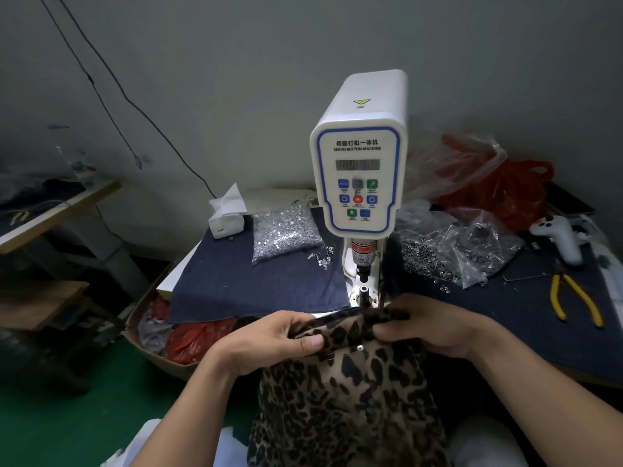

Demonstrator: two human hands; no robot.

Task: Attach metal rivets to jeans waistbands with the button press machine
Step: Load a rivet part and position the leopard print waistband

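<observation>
A leopard-print garment [347,399] lies in front of the white servo button machine [359,176], its waistband edge just below the lower die post [363,293]. My left hand [269,342] pinches the waistband at the left, thumb on top. My right hand [438,326] grips the waistband at the right, close to the die. A small silver rivet [360,348] sits on the fabric between my hands. The machine's punch [362,257] hangs above the die.
A bag of silver rivets [285,230] and a tissue box [226,217] lie on the blue cloth left of the machine. Bags of metal rings [451,251], yellow pliers [573,299], a white controller [559,235] and red bags [505,183] are on the right. A cardboard box [158,332] stands below left.
</observation>
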